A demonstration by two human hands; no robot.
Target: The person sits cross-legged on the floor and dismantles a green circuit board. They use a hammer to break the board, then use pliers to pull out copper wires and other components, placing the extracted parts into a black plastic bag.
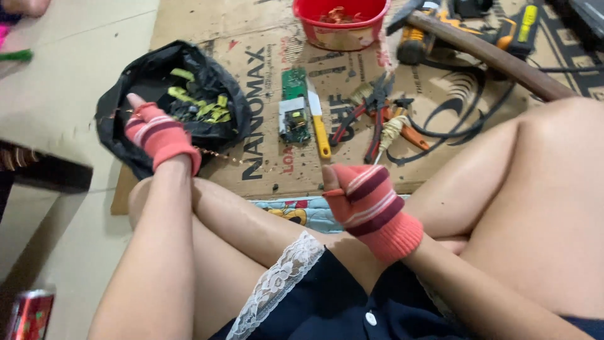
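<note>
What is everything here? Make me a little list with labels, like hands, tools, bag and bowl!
left hand: in a pink striped fingerless glove, at the edge of the black bag, pinching one end of a thin copper wire
right hand: same kind of glove, closed, over the lap
black bag: open, yellow-green scraps inside
red bowl: holds coppery bits
cardboard sheet: lies on the floor under the tools
circuit board: green, beside a yellow-handled knife
pliers: red handles
hammer: wooden handle
</note>
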